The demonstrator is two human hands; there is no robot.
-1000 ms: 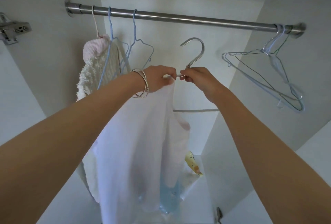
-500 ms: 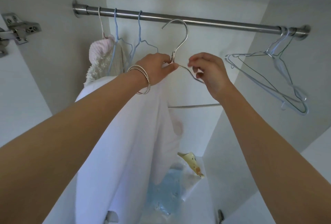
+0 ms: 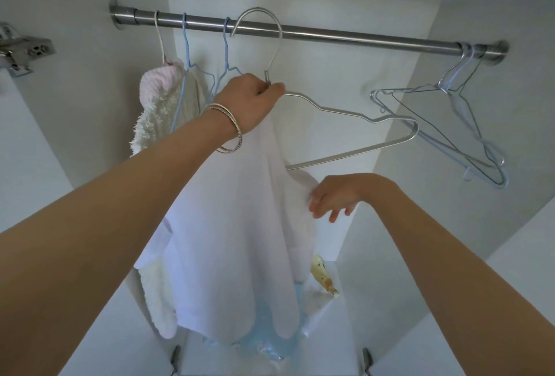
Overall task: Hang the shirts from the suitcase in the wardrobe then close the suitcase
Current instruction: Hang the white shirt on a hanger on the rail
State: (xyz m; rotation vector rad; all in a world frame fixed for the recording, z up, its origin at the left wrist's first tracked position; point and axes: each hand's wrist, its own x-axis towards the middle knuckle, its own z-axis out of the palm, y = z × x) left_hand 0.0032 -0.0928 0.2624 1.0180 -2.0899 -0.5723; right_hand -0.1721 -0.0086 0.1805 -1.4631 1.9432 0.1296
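Note:
My left hand grips the neck of a silver metal hanger, holding it up with its hook at the steel wardrobe rail. A white shirt hangs from the hanger's left side only; the right arm of the hanger is bare. My right hand is lower, fingers spread, touching the shirt's bunched right edge. The suitcase is out of view.
A fluffy white and pink garment hangs at the rail's left end beside blue wire hangers. Several bare wire hangers hang at the right end. Light blue plastic and a patterned item lie on the wardrobe floor.
My left hand lifted the hanger's hook up to the rail. My right hand let go of the hanger and dropped down to the shirt's right edge.

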